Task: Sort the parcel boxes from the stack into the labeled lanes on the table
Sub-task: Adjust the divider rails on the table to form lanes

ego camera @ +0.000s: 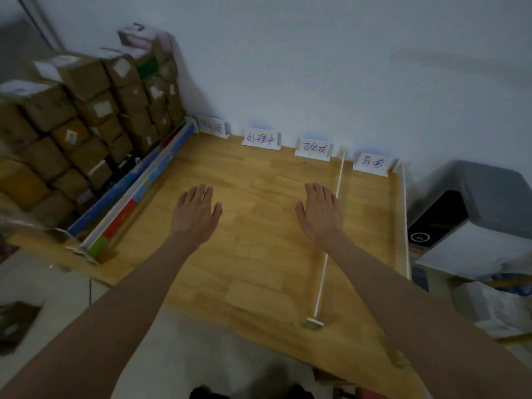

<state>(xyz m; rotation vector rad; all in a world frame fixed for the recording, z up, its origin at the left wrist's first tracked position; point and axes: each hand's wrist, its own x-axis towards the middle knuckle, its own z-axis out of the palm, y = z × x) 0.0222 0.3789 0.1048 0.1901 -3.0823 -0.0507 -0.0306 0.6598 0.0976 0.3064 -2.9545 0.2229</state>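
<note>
A stack of brown parcel boxes (pixel 86 119) rises at the left, beside the wooden table (pixel 253 254). Several white handwritten lane labels (pixel 261 138) stand along the table's far edge against the wall. My left hand (pixel 195 214) and my right hand (pixel 321 214) are stretched out flat over the middle of the table, palms down, fingers straight, holding nothing. My right hand lies just left of a thin white divider strip (pixel 331 234). No box is on the table.
A coloured rail (pixel 135 191) borders the table's left side next to the stack. A white strip (pixel 405 214) edges the right side. A grey bin with a dark panel (pixel 466 205) stands to the right. A dark box (pixel 14 326) sits on the floor at the lower left.
</note>
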